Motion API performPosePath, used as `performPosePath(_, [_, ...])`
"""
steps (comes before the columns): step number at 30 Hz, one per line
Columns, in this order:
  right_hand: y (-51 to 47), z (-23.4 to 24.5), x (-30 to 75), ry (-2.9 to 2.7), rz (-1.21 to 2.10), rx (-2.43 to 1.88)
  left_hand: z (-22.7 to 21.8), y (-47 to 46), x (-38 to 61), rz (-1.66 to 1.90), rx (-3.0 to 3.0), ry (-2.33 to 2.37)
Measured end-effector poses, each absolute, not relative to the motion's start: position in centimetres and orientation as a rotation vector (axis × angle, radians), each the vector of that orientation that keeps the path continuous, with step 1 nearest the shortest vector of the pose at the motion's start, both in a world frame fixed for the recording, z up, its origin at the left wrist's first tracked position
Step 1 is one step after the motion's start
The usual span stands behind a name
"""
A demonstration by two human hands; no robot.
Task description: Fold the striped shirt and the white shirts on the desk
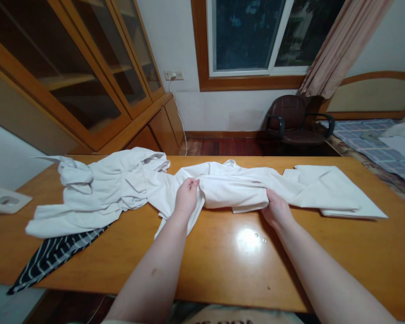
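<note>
A white garment (234, 191), partly folded over itself, lies across the middle of the wooden table. My left hand (187, 195) is closed, pinching the left end of its folded part between thumb and fingers. On the other end, my right hand (277, 208) is closed round the fabric edge, its thumb on top and the fingers partly hidden. A rumpled white garment (104, 180) with gathered fabric lies to the left, touching the middle cloth. At the right is a flatter folded white cloth (337, 191); where it parts from the middle garment I cannot tell.
A black-and-white striped cloth (60, 247) sticks out from under the left pile over the front of the wooden table (222, 261). A white plastic object (6, 198) is at the left edge. Behind stand a glass-door cabinet (135, 85), an armchair (290, 117) and a bed (374, 135).
</note>
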State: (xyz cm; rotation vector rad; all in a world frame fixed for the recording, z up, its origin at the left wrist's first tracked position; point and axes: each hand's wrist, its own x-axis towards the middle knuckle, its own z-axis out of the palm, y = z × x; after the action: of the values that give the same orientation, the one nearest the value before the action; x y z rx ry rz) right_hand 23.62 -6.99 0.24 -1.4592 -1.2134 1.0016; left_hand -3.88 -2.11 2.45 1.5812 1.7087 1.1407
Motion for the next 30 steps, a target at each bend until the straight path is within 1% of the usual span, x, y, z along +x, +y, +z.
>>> performPosePath(5, [-7.0, 0.5, 24.9, -0.84, 1.478, -1.274, 2.4, -2.1, -3.7, 1.084, 1.586, 1.725])
performPosePath(7, [-6.9, 0.3, 25.3, -0.733, 1.449, -1.28, 2.4, -2.2, -3.7, 1.067, 1.615, 1.731])
performPosePath(9, [-6.8, 0.2, 25.5, -0.686, 1.305, -1.292, 2.4, -2.2, -3.7, 1.069, 1.629, 1.738])
performPosePath(11, [-7.0, 0.3, 25.4, -0.728, 1.209, -1.291, 2.4, -2.2, -3.7, 1.095, 1.609, 1.746])
performPosePath(12, [-7.1, 0.6, 25.3, -0.77, 1.212, -1.286, 2.4, -2.1, -3.8, 1.115, 1.59, 1.749])
performPosePath(16, [-8.2, 2.0, 24.5, -0.992, 1.374, -1.243, 2.5, -2.0, -3.9, 1.186, 1.528, 1.769])
performPosePath(20, [-8.9, 2.7, 23.9, -1.219, 1.485, -1.286, 2.6, -1.9, -4.1, 1.193, 1.504, 1.768])
performPosePath(23, [-9.0, 2.6, 23.8, -1.067, 1.557, -1.231, 2.5, -1.9, -4.2, 1.176, 1.531, 1.748])
performPosePath(26, [-9.0, 2.8, 24.0, -0.869, 1.52, -1.163, 2.2, -1.8, -4.1, 1.13, 1.596, 1.734])
performPosePath(30, [-9.1, 3.3, 24.8, -0.746, 1.615, -1.249, 1.9, -1.7, -3.9, 1.033, 1.66, 1.739])
